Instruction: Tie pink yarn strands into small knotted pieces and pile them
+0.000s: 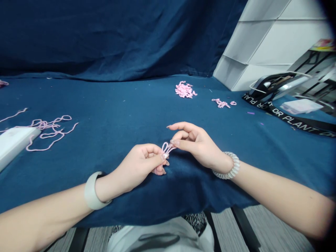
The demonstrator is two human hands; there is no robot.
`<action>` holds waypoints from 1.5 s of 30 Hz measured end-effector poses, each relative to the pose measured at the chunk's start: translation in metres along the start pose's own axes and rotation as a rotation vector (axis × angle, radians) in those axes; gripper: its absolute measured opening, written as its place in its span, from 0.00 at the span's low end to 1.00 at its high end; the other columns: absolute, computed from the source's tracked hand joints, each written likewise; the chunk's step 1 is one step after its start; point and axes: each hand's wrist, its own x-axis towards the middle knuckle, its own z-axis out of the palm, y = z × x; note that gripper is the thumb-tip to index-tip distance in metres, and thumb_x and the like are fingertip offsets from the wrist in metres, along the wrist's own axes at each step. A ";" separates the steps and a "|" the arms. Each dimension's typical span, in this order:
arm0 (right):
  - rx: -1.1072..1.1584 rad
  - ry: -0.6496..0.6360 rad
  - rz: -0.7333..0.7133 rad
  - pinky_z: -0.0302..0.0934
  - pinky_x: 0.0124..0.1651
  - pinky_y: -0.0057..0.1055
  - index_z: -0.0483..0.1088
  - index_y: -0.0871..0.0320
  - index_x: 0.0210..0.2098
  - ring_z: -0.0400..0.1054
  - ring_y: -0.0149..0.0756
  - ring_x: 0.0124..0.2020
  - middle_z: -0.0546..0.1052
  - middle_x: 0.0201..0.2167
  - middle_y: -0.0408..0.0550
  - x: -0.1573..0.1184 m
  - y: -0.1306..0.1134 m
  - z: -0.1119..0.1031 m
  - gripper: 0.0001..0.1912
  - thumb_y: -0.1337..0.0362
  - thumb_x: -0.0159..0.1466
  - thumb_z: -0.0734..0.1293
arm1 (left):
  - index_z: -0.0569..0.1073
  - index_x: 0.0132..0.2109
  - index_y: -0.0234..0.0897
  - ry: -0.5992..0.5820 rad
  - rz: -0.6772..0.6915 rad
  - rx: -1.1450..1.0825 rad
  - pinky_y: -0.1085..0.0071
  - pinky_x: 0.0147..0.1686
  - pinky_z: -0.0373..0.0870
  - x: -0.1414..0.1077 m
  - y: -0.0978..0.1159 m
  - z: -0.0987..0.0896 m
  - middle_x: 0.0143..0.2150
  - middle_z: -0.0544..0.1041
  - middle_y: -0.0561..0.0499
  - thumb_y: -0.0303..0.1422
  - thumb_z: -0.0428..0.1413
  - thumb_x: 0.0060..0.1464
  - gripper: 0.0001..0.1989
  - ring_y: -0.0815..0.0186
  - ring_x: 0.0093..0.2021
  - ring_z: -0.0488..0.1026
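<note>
Between my hands is a short piece of pink cord (165,147) bent into small loops. My left hand (143,160) pinches its lower part between thumb and fingers, with the loops standing up above the thumb. My right hand (195,143) holds the right side of the cord between thumb and a finger, while its index finger stretches out to the left. Both hands are just above the front part of the blue cloth (120,129). The cord's lower end is mostly hidden behind my left fingers.
A pile of pink knotted cord pieces (184,90) lies at the back, with a smaller group (221,103) to its right. Loose pink cord (52,127) lies at left beside a white box (17,141). A black lettered strap (286,119) and white boxes (252,45) are at right.
</note>
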 end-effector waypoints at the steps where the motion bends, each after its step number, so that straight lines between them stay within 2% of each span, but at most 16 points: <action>1: 0.022 -0.016 -0.007 0.66 0.42 0.28 0.68 0.59 0.46 0.71 0.27 0.31 0.76 0.29 0.42 0.000 0.000 -0.002 0.19 0.66 0.56 0.71 | 0.72 0.30 0.31 0.002 -0.002 -0.002 0.77 0.29 0.73 0.000 0.000 0.000 0.20 0.73 0.56 0.32 0.59 0.53 0.08 0.76 0.20 0.69; 5: -0.030 -0.093 -0.089 0.68 0.46 0.30 0.66 0.58 0.49 0.73 0.30 0.38 0.77 0.36 0.46 0.000 -0.002 -0.008 0.19 0.65 0.59 0.69 | 0.72 0.31 0.31 0.004 -0.019 -0.036 0.77 0.30 0.73 0.000 -0.002 0.000 0.20 0.73 0.56 0.33 0.60 0.52 0.09 0.77 0.20 0.69; 11: -0.443 -0.227 -0.362 0.67 0.53 0.34 0.63 0.58 0.55 0.73 0.33 0.45 0.77 0.45 0.51 -0.001 -0.003 -0.018 0.27 0.66 0.57 0.72 | 0.72 0.30 0.31 -0.032 0.021 -0.029 0.77 0.30 0.73 0.000 -0.001 -0.002 0.20 0.73 0.56 0.35 0.60 0.53 0.10 0.76 0.20 0.69; 13: -0.515 -0.256 -0.430 0.67 0.54 0.33 0.63 0.59 0.56 0.73 0.34 0.47 0.77 0.47 0.52 -0.001 -0.002 -0.019 0.30 0.65 0.57 0.73 | 0.72 0.30 0.30 -0.043 0.037 0.006 0.77 0.30 0.73 0.000 0.000 -0.002 0.20 0.73 0.55 0.34 0.60 0.53 0.10 0.76 0.21 0.70; 21: -0.642 -0.242 -0.568 0.70 0.49 0.23 0.68 0.60 0.53 0.77 0.30 0.41 0.81 0.40 0.47 -0.003 -0.002 -0.012 0.24 0.66 0.57 0.73 | 0.74 0.29 0.30 -0.077 0.060 0.133 0.79 0.28 0.71 -0.002 0.005 -0.003 0.19 0.73 0.55 0.32 0.58 0.54 0.09 0.75 0.21 0.71; 30: -0.826 -0.286 -0.701 0.68 0.46 0.19 0.69 0.63 0.52 0.77 0.28 0.38 0.81 0.36 0.46 -0.007 -0.005 -0.012 0.21 0.66 0.60 0.71 | 0.75 0.28 0.31 -0.093 0.095 0.233 0.83 0.25 0.68 -0.003 0.006 0.001 0.19 0.74 0.56 0.27 0.58 0.52 0.06 0.77 0.21 0.71; 38: -0.803 -0.347 -0.636 0.68 0.45 0.19 0.70 0.65 0.50 0.77 0.29 0.37 0.81 0.36 0.47 -0.007 -0.006 -0.015 0.25 0.60 0.56 0.73 | 0.74 0.29 0.31 -0.072 0.121 0.243 0.84 0.25 0.69 -0.004 0.006 -0.001 0.21 0.75 0.56 0.26 0.59 0.51 0.04 0.77 0.21 0.72; 45: -0.775 -0.317 -0.591 0.68 0.43 0.21 0.71 0.62 0.48 0.77 0.28 0.36 0.82 0.34 0.45 -0.007 -0.005 -0.013 0.15 0.66 0.62 0.69 | 0.75 0.29 0.31 -0.063 0.123 0.246 0.84 0.26 0.70 -0.004 0.004 -0.001 0.24 0.77 0.55 0.28 0.60 0.51 0.05 0.77 0.22 0.72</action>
